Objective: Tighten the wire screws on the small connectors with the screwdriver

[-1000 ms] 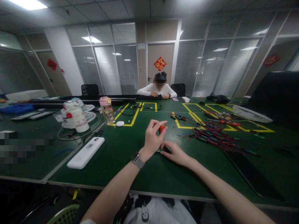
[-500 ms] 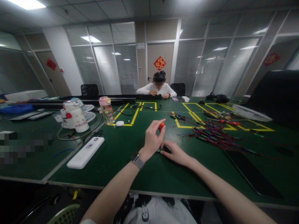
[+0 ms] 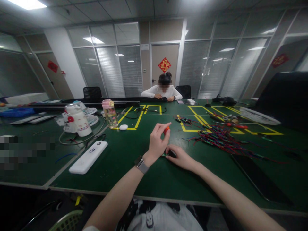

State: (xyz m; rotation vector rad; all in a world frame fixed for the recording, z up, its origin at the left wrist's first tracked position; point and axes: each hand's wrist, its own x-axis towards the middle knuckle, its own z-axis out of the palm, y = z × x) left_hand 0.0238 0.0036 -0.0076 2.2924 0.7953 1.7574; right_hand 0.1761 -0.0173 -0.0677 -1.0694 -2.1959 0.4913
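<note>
My left hand (image 3: 157,140), with a watch (image 3: 141,164) on the wrist, is raised just above the table. Its thumb and fingers are closed around a small orange-red piece (image 3: 166,129); most of that piece is hidden, so its kind cannot be made out. Below and to the right, my right hand (image 3: 181,158) rests on the green tabletop (image 3: 134,160). Its fingertips pinch a small green circuit board (image 3: 164,155), of which only an edge shows beside the left wrist. A dark patch lies under the right palm.
To the right lie a pile of wired circuit boards (image 3: 218,139), a red-handled tool (image 3: 237,126) and a dark flat slab (image 3: 260,178). On the left are a white power bank (image 3: 88,158), a pink-lidded bottle (image 3: 110,114) and a white bottle (image 3: 78,120). A co-worker (image 3: 163,89) sits opposite.
Both hands stay almost in place; the left fingers shift very slightly around the orange-red piece. The co-worker's head dips a little.
</note>
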